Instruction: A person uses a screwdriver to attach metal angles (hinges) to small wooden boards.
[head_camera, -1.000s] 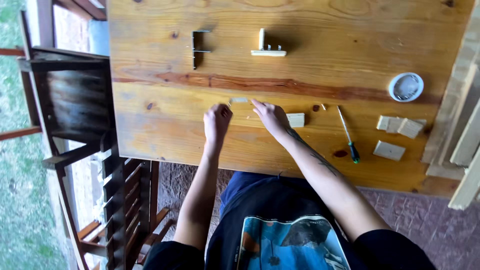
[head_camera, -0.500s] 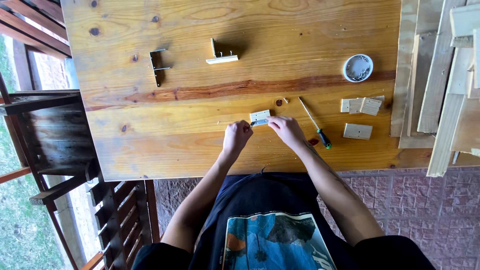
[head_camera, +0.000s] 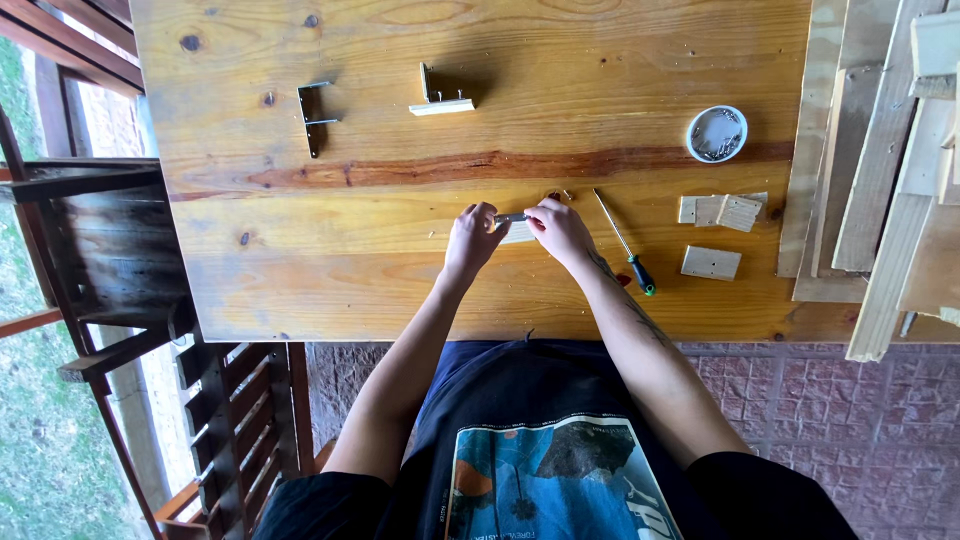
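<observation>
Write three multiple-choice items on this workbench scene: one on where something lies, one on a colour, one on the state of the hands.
1. Where does the screwdriver lie?
A. to the right of the right hand
B. beside the metal bracket at the far left
C. inside the round tin

2. What colour is the screwdriver's handle end?
A. red
B. green and black
C. yellow

3. What are the two hands doing?
A. resting flat and apart on the table
B. both pinching one small grey piece over a small wooden block
C. the left hand lifting the round tin

Answers:
1 A: it lies slanted on the table, just right of the right hand.
2 B: the end near the table's front edge is green and black.
3 B: the left hand and right hand meet on the small grey piece above the wooden block.
</observation>
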